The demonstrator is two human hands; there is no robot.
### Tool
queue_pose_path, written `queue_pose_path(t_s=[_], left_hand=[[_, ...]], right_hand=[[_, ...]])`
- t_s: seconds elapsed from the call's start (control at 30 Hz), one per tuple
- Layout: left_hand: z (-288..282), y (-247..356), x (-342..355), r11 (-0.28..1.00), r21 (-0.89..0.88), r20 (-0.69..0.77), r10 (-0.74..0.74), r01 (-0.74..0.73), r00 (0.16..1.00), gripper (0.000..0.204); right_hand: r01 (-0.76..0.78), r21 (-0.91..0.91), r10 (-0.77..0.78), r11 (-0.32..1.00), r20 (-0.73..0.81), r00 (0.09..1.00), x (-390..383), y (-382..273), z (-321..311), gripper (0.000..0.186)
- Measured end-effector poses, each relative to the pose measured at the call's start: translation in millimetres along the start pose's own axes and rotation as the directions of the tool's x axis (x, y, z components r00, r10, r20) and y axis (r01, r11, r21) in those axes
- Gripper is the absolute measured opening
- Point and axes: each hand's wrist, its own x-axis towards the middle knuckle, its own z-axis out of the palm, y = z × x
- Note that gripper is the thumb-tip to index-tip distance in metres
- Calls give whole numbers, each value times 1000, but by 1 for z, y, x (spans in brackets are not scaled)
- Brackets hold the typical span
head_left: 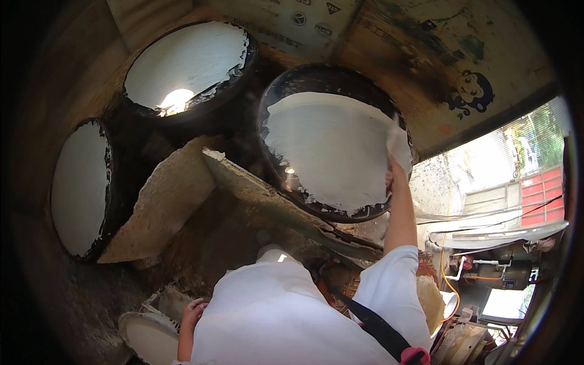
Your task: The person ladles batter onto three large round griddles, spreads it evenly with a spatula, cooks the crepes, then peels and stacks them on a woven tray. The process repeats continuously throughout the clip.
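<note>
Two more white-coated round pans (188, 64) (78, 185) sit well left, a crusted slanted board (167, 198) between them

I see a dim, soot-stained workspace with a scuffed brown wall (426, 55) bearing a cartoon monkey sticker (473, 91), while bright daylight pours through an opening (486, 176) at right showing a red shutter (541, 194) outside.

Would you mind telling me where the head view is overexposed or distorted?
Head view: the window at the right is blown out; a bright glare spot sits on the upper round white pan; fisheye bending curves the edges, and the rim falls into dark vignette.
</note>
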Motion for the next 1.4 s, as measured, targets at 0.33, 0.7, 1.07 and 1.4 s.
queue_pose_path(t_s=[0.33,0.7,1.07,1.4], left_hand=[[3,20,-12,1000,-5,-37,24,-24,999,39],[5,9,-18,998,-60,-57,1,-5,998,46],[8,5,-10,997,-56,-41,52,-54,998,41],[27,32,-17,998,-53,-58,24,-27,998,41]], right_hand=[[777,-494,-537,391,563,628,-137,2,172,45],[728,-590,-784,350,241,572,-12,-11,53,29],[48,-203,-35,978,67,997,-9,-35,83,48],[804,-582,-594,124,606,530,-128,-20,198,36]])
